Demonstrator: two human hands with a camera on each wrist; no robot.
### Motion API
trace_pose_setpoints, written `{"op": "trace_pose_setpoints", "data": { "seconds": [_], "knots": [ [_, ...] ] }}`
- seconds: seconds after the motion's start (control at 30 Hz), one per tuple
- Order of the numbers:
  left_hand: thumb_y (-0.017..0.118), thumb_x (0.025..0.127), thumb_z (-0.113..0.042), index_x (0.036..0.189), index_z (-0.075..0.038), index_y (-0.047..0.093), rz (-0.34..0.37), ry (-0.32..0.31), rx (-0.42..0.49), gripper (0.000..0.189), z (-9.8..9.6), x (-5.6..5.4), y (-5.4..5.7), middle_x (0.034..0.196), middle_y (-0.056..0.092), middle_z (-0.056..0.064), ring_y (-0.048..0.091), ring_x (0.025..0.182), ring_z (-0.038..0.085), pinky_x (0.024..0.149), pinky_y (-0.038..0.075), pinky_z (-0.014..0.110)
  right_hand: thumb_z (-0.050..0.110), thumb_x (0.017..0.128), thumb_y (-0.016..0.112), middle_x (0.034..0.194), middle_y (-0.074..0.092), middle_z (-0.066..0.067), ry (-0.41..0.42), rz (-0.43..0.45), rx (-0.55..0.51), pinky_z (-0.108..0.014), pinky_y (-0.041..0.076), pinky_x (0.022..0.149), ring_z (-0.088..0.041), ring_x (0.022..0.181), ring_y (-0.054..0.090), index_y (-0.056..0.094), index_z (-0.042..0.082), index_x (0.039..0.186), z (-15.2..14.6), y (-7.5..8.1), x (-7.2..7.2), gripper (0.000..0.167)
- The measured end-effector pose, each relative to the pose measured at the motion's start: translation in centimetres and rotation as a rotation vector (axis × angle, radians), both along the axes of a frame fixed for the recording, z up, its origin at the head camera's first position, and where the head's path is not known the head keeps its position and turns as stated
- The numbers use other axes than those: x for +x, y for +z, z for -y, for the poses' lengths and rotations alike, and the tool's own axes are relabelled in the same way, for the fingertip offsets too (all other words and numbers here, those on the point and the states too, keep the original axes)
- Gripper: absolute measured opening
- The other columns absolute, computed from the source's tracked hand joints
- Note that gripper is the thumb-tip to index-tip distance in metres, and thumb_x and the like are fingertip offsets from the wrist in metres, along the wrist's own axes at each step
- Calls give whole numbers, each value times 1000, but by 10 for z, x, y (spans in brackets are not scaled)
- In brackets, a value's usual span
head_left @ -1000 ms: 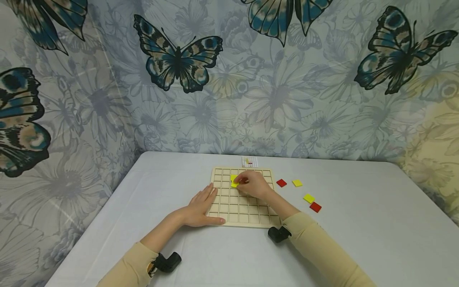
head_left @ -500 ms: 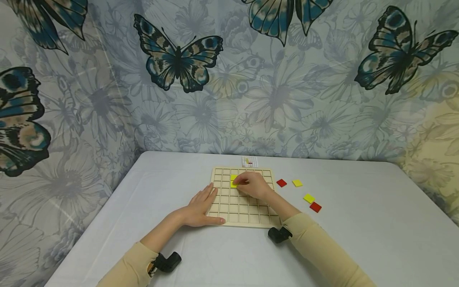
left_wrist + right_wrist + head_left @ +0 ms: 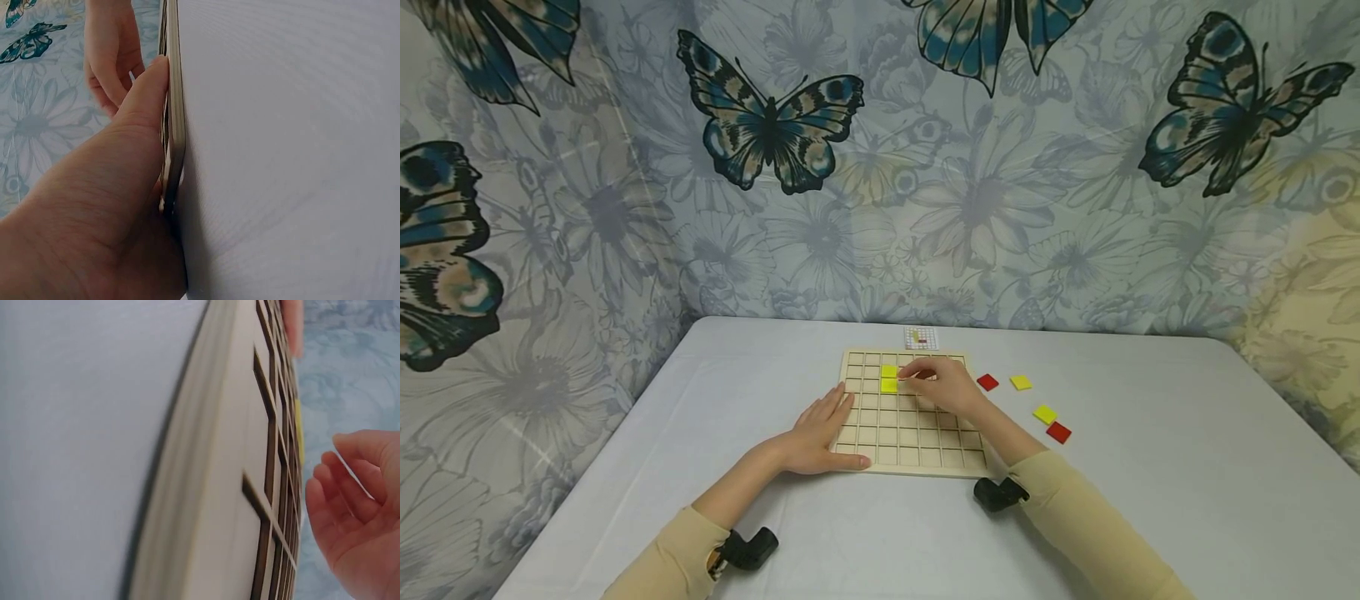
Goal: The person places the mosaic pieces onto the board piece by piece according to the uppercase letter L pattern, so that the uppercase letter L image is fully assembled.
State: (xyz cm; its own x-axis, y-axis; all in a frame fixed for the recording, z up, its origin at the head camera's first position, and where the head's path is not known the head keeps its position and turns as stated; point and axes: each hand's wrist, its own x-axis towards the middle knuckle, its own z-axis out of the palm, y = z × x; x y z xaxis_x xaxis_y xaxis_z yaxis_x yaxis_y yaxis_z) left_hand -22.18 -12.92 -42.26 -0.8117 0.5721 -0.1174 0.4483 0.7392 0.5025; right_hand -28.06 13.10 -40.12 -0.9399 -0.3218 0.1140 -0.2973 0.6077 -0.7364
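With my left hand (image 3: 816, 433) spread over the near left corner of the board (image 3: 917, 437) and my right hand (image 3: 942, 386) empty just beside its two yellow tiles (image 3: 889, 386), I should lift clear without nudging them, loose tiles (image 3: 1059, 432) lying rightward on the table (image 3: 1150, 417).

Four yellow tiles (image 3: 889, 386), two red tiles (image 3: 1059, 432), one grid board (image 3: 888, 436), one card (image 3: 921, 337).

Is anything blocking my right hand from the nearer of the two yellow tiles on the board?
Nothing visible. Your right hand is just right of that yellow tile; the right wrist view shows open air between fingertips and yellow.
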Motion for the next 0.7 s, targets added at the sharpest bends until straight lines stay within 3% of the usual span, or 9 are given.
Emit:
{"op": "trace_pose_setpoints", "data": {
  "seconds": [0.3, 0.57, 0.7],
  "knots": [
    [62, 87, -61, 155, 2, 7, -5, -13, 27, 108, 1, -1, -2, 161, -6, 20, -5, 148, 31, 117, 2, 50, 15, 91, 68, 103, 70, -3, -60, 87, -116, -35, 50, 77, -19, 90, 64, 74, 10, 103, -20, 2, 4, 15],
    [61, 86, -63, 155, 2, 8, -10, -7, 38, 109, 1, -1, -4, 161, -6, 20, -5, 148, 31, 117, 2, 50, 18, 90, 71, 105, 69, -4, -143, 108, -102, -39, 46, 85, -22, 96, 61, 74, 11, 104, -37, -1, 7, 16],
    [62, 87, -61, 155, 1, 8, -5, -5, 23, 107, 1, -1, -3, 161, -7, 19, -6, 148, 30, 117, 2, 49, 18, 90, 71, 103, 69, -5, -166, 115, -123, -37, 47, 82, -22, 94, 61, 73, 9, 105, -48, -1, 9, 17]
  ]
}}
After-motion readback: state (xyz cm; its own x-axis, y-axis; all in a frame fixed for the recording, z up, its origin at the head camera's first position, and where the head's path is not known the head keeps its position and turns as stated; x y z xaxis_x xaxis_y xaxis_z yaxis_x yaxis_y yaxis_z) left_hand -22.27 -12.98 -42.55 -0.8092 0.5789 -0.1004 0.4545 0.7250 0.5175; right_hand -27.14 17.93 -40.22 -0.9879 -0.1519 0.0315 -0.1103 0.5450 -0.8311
